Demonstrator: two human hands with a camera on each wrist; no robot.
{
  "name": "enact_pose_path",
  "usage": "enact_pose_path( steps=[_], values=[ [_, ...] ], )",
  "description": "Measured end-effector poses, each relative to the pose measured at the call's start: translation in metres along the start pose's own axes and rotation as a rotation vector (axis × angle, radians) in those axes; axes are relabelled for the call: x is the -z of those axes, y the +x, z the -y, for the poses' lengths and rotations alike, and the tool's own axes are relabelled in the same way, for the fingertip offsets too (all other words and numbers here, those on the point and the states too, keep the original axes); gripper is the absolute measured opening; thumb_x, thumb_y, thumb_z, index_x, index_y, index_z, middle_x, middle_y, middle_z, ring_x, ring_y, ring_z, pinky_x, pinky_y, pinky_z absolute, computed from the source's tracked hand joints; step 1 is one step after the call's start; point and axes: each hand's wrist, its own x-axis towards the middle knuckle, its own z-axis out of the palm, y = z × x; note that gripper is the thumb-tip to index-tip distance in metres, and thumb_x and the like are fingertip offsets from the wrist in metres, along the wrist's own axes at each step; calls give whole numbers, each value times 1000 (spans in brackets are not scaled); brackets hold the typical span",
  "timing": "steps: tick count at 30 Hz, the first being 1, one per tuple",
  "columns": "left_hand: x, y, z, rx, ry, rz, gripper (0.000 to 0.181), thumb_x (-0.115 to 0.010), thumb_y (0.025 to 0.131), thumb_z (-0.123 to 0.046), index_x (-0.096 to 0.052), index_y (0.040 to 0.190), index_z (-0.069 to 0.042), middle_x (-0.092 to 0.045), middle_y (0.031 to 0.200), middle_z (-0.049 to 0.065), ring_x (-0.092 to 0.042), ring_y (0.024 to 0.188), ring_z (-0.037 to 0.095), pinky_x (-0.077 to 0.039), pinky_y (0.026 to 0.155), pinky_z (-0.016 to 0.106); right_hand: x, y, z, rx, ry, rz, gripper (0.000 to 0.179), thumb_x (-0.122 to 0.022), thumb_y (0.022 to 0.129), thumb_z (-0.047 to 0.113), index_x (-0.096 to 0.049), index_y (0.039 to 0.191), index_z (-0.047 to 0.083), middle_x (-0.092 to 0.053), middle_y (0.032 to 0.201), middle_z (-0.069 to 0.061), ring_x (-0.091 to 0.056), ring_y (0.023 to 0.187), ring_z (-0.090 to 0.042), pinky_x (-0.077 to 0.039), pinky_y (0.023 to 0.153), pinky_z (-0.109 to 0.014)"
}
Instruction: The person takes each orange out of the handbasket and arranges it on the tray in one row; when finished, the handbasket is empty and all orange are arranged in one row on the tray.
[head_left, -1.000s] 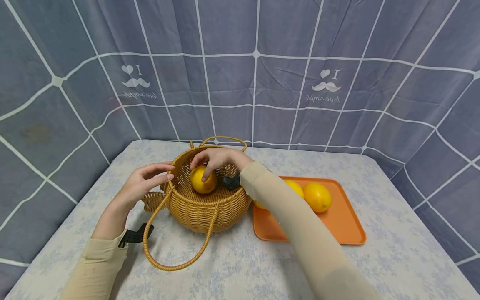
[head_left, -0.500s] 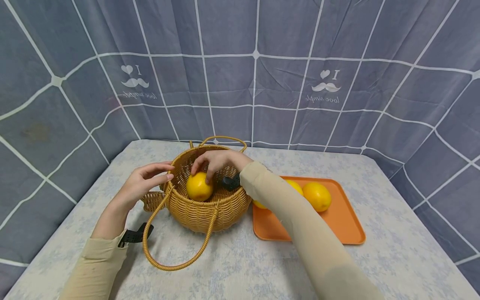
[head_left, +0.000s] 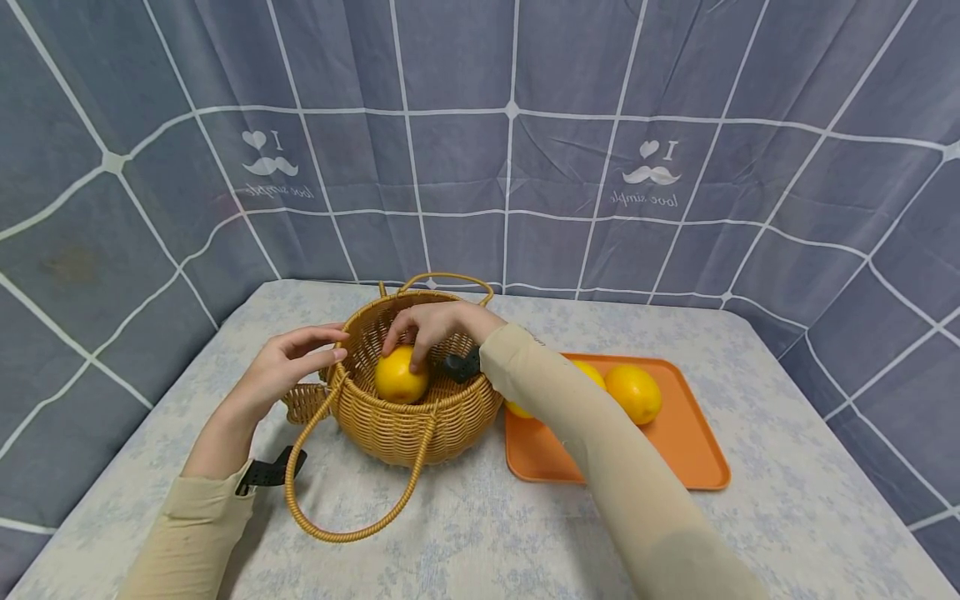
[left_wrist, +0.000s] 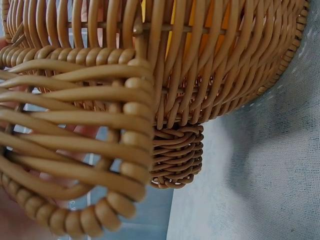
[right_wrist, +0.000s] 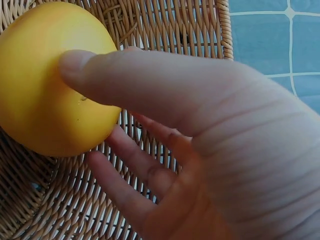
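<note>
My right hand (head_left: pixel 431 323) reaches into a round wicker basket (head_left: pixel 420 429) and holds a round yellow fruit (head_left: pixel 401 375). In the right wrist view the thumb lies over the fruit (right_wrist: pixel 45 85), with fingertips along its lower side. My left hand (head_left: pixel 281 367) touches the basket's left rim with fairly straight fingers and thumb. In the left wrist view a woven tab (left_wrist: pixel 75 135) on the basket's side covers much of that hand, whose fingers show through the gaps.
An orange tray (head_left: pixel 675 467) lies right of the basket with yellow fruit (head_left: pixel 633 394) on it, partly hidden by the right sleeve. One long basket handle (head_left: pixel 352 533) hangs down onto the table in front; the other handle (head_left: pixel 450 275) stands at the back. A blue-grey curtain encloses the table.
Inside the basket the right hand has shifted the fruit slightly nearer and lower, turning it a little. The left hand stays at the rim.
</note>
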Motion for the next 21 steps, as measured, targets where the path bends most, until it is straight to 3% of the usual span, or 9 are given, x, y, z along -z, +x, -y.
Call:
enact_pose_path(
  steps=[14, 21],
  values=[
    [-1, 0, -1, -5, 1, 2, 45, -62, 92, -31, -57, 124, 0, -44, 141, 11, -37, 130, 29, -39, 93, 34, -1, 0, 1, 11, -27, 40, 47, -79, 73, 6, -64, 117, 16, -53, 123, 3, -47, 108, -14, -42, 87, -22],
    [0, -1, 0, -9, 6, -1, 44, -62, 92, -31, -57, 124, -1, -44, 140, 12, -38, 130, 29, -41, 90, 26, -3, 0, 2, 22, -16, 80, 46, -81, 72, 6, -60, 113, 13, -51, 120, 1, -48, 106, -16, -43, 85, -23]
  ],
)
